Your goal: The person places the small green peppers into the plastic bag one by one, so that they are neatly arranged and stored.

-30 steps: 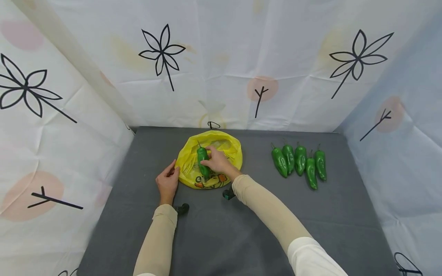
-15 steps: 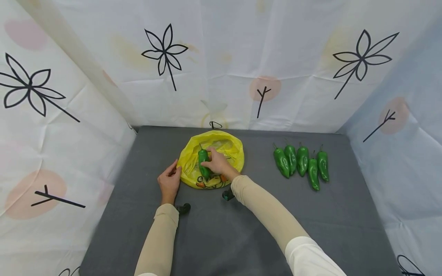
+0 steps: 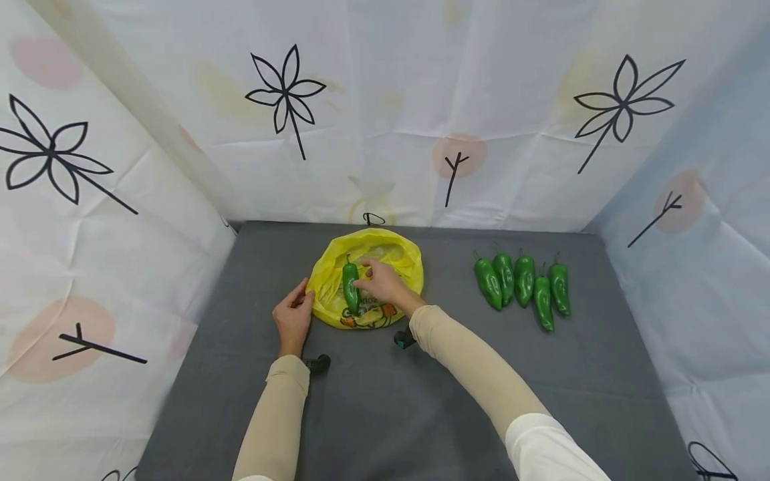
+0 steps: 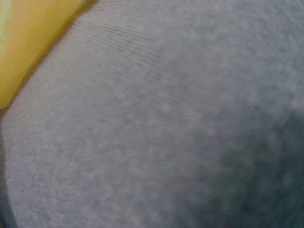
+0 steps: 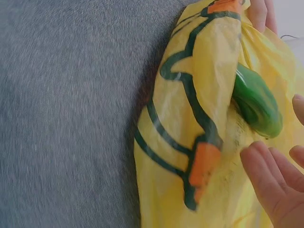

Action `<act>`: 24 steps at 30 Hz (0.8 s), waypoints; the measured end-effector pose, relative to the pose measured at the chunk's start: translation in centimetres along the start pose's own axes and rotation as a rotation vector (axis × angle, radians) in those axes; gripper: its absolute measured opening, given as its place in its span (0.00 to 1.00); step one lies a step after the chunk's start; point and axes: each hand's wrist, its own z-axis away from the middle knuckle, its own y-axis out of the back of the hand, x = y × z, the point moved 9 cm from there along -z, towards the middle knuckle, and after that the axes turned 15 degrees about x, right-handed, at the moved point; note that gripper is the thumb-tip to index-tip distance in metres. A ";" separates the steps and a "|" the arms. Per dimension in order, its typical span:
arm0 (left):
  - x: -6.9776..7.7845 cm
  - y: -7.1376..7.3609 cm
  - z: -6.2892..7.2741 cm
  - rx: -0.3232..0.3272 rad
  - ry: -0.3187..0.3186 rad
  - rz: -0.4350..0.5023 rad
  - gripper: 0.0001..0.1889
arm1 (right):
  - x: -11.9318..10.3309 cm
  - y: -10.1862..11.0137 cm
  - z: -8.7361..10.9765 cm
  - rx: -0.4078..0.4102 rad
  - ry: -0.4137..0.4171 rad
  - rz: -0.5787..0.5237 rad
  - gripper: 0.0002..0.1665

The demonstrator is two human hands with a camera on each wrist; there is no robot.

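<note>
A yellow plastic bag lies with its mouth open at the back of the dark table, a cartoon print on its near side. One glossy green chili pepper rests in the bag, stem pointing away. My left hand pinches the bag's left rim. Over the bag's right side my right hand has its fingers spread, just right of the pepper. In the right wrist view a gap shows between those fingertips and the pepper. The left wrist view holds only a corner of the bag and tabletop.
Several more green chili peppers lie in a loose row on the table's right side, stems away from me. White patterned cloth hangs behind the table and along both sides.
Earlier my right hand gripped the pepper in the bag; now it has let go and moved slightly right. My left hand keeps its place at the rim.
</note>
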 end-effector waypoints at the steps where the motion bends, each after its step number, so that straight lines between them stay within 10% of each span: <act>1: -0.1 0.0 0.0 0.001 0.004 0.007 0.18 | -0.1 0.3 0.1 0.003 0.004 -0.004 0.37; 24: -0.5 0.1 -0.4 0.010 0.027 -0.042 0.16 | -2.8 5.1 1.8 0.259 0.257 0.414 0.41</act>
